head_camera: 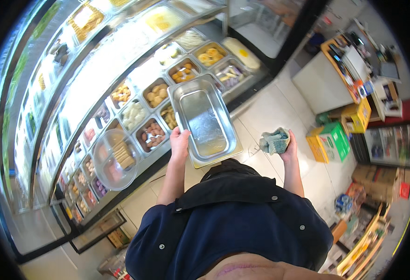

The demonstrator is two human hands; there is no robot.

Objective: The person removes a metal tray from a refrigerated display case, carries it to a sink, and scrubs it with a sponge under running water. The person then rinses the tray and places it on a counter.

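My left hand (179,142) grips the left rim of a rectangular stainless steel pan (205,122). The pan is tilted, with a wet, shiny inside and no food in it. It hangs partly over the front edge of a lit display case and hides some of the food trays. Off to the right, my right hand (289,147) holds a bunched grey-green cloth (275,140), apart from the pan. Left of my left hand, a round clear plastic lid or tray (115,182) lies over several trays, with pale brown sticks (123,155) visible at it.
Steel trays of food, such as small reddish sausages (151,134) and yellow balls (157,94), fill the case. A dark edge (250,91) borders it. Green and yellow cartons (334,141) stand on the tiled floor (261,101) at right, near a white counter (322,82).
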